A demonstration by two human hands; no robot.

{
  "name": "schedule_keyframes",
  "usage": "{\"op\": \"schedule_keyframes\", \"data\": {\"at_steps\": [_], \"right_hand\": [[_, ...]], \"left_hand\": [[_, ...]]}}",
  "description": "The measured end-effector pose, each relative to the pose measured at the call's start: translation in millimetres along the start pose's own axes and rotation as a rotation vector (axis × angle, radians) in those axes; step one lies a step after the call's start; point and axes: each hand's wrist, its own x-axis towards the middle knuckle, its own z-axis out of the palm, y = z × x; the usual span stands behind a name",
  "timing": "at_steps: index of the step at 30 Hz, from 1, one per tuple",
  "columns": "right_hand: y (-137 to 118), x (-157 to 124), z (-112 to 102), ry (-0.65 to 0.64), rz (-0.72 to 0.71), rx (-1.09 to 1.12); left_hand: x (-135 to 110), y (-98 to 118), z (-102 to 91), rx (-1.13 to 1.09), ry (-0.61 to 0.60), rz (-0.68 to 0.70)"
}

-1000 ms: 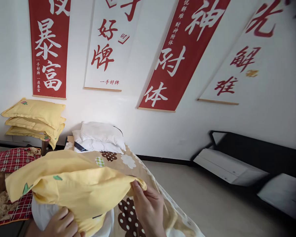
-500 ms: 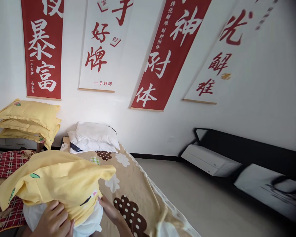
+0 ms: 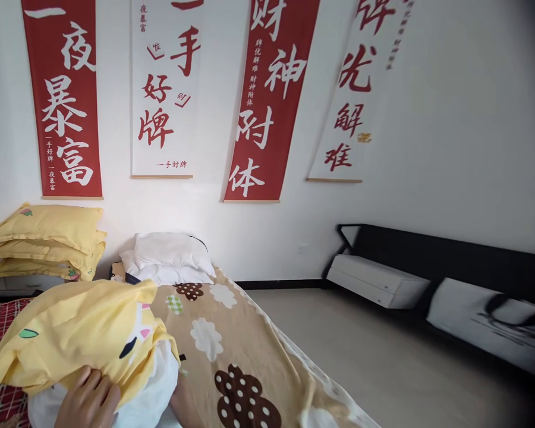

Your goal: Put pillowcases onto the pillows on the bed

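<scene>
A yellow pillowcase (image 3: 82,333) with a cartoon print is partly over a white pillow (image 3: 160,368) in front of me. The pillow's white lower part shows below the case. My left hand (image 3: 89,399) is closed on the pillowcase's near edge, its fingers curled into the cloth. At the right side of the pillow, only a part of my right hand (image 3: 183,407) shows, low in the view. Its fingers are hidden by the pillow, so I cannot tell how it grips.
Beyond lies a bed with a brown patterned blanket (image 3: 245,333) and white pillows (image 3: 172,252) at its head. Yellow pillows (image 3: 49,229) are stacked at left, near a red plaid cover (image 3: 0,327). To the right, a black rack (image 3: 428,249) holds a white box (image 3: 374,279) and bag (image 3: 481,321).
The pillowcase has come further down the pillow's right side and its raised corner has shifted left. My right hand has moved down from the case's edge. The view has tilted up slightly.
</scene>
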Motion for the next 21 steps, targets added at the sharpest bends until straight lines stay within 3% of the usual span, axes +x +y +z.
{"op": "schedule_keyframes", "data": {"at_steps": [3,7,11,14,17,21], "right_hand": [[-23.6,14.2,-11.0,0.068,-0.023,-0.046],[-89.1,34.5,-62.8,0.136,0.003,-0.105],[-177.2,30.8,-133.0,-0.033,0.031,-0.260],[-216.2,14.9,-168.5,-0.151,0.089,-0.416],[-207.7,-1.0,-177.1,-0.224,0.250,-0.559],[-153.9,-19.3,-163.7,-0.279,0.440,-0.607]], "left_hand": [[4.1,-10.6,-9.1,0.000,0.066,-0.035],[6.5,-34.0,-31.6,0.011,0.197,-0.181],[9.5,-48.4,-45.0,0.028,0.179,-0.317],[13.3,-45.4,-32.1,-0.015,0.141,-0.406],[15.8,-30.8,-0.5,-0.146,0.051,-0.514],[14.4,-2.6,45.2,-0.309,-0.109,-0.560]]}}
